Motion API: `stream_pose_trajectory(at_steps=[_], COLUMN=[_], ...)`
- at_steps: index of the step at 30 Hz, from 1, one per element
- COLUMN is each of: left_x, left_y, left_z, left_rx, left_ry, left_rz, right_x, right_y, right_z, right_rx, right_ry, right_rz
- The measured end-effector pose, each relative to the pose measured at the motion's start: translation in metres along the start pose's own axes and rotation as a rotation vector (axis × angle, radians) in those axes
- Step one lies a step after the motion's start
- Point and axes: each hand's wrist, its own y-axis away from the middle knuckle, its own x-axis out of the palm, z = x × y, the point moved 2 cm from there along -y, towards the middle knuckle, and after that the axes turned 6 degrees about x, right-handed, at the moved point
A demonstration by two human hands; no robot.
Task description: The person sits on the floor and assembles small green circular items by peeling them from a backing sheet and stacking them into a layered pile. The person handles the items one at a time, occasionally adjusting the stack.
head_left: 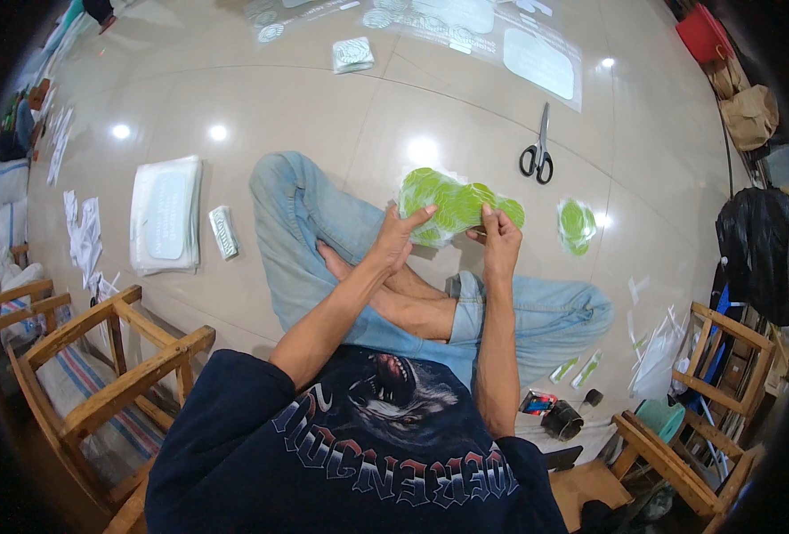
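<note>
Green round stickers in a clear sleeve (452,205) are held above the person's crossed legs, left hand (397,238) and right hand (499,238) with fingers pinched on its lower edge. Just right, a smaller green sticker pack (576,225) lies on the floor (305,116); black scissors (538,153) lie beyond.

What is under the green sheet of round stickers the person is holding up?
The green sticker sheet, held by the left hand and right hand, hangs over the crossed legs in jeans and the glossy tiled floor. Its underside and the floor directly beneath are covered.
</note>
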Motion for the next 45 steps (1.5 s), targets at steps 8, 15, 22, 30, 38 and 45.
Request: stream_pose_trajectory(at_steps=[8,15,22,30,38,45], left_x=[0.002,0.005,0.005,0.005,0.002,-0.001], left_y=[0.001,0.003,0.002,0.003,0.001,-0.001], left_z=[-0.004,-0.004,-0.005,-0.005,-0.003,0.0], left_rx=[0.003,0.004,-0.003,-0.017,-0.038,-0.012], left_ry=[0.017,0.008,0.008,0.003,-0.009,-0.019], left_rz=[-0.002,0.021,0.052,0.026,0.048,0.041], right_x=[-0.003,0.002,0.0,-0.001,-0.001,0.001], right_y=[0.001,0.004,0.004,0.002,0.002,0.005], right_z=[0.006,0.003,0.0,-0.005,-0.005,0.0], right_rx=[0.041,0.066,0.332,0.372,0.378,0.352], right_ry=[-0.095,-0.017,-0.245,-0.33,-0.353,-0.352], right_rz=[-0.039,0.061,0.144,0.169,0.178,0.198])
